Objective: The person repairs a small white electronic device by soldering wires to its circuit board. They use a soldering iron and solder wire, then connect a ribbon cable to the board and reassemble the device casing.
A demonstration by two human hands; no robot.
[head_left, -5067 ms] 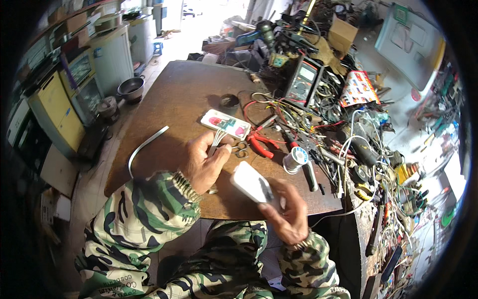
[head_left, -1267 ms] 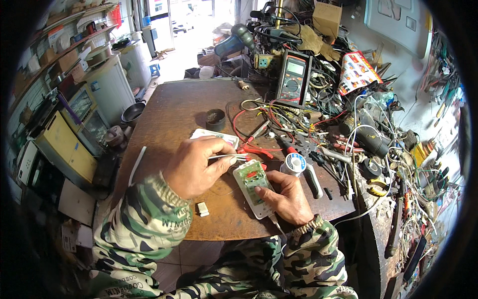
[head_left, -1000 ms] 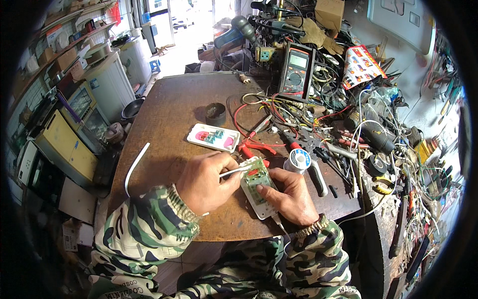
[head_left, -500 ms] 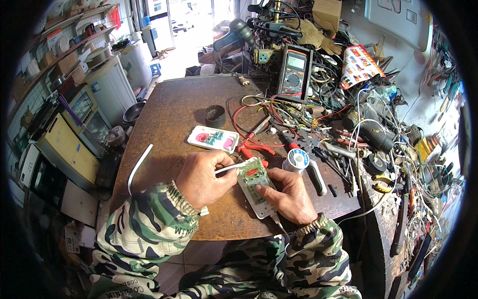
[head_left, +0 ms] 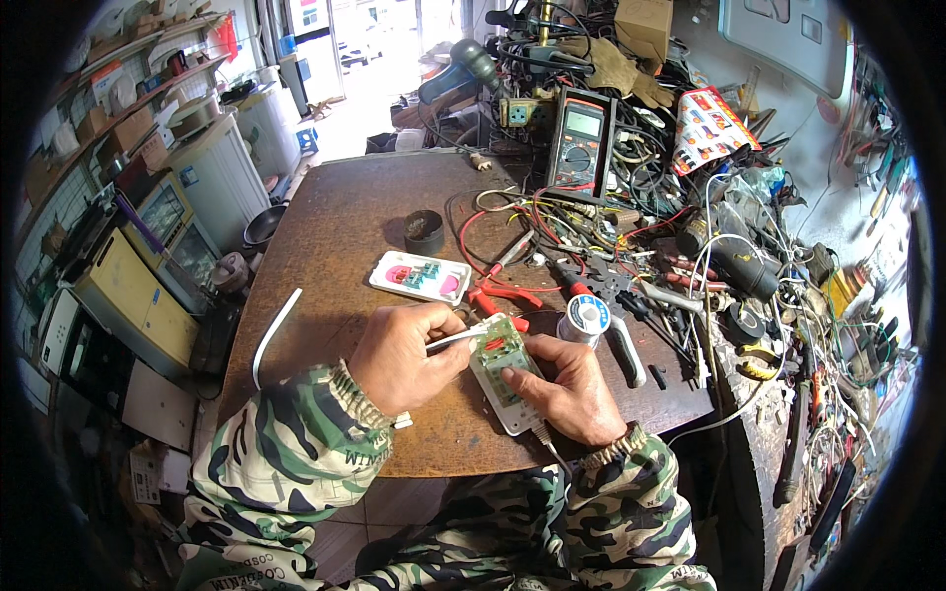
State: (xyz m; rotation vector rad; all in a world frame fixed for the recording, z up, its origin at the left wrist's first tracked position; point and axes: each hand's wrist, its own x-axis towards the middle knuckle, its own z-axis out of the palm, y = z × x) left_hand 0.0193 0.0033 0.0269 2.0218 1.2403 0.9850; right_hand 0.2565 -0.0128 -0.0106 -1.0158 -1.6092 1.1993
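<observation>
My left hand point(head_left: 406, 357) pinches a thin white cable point(head_left: 455, 340), whose end reaches the top left edge of a green circuit board point(head_left: 498, 347). The board, with short red wires near its top, sits in a shallow white plastic case point(head_left: 519, 422). Around the right side of that case my right hand point(head_left: 579, 392) is closed, its thumb lying on the board. A grey-white cord point(head_left: 543, 433) leaves the case's lower end. Further left, a length of white cable point(head_left: 274, 337) curves up from the table; whether it joins the pinched piece is hidden.
Beyond my hands are a white case half point(head_left: 422, 277) with pink and green parts, a dark round cup point(head_left: 424, 231) and red-handled pliers point(head_left: 510, 295). A wire spool point(head_left: 588, 314) stands beside my right hand. A multimeter point(head_left: 579, 148) leans against tangled wires and tools along the right.
The pinched white cable has tipped slightly, its end now a little lower at the board's edge. Both hands keep their grips, and the case stays almost where it was.
</observation>
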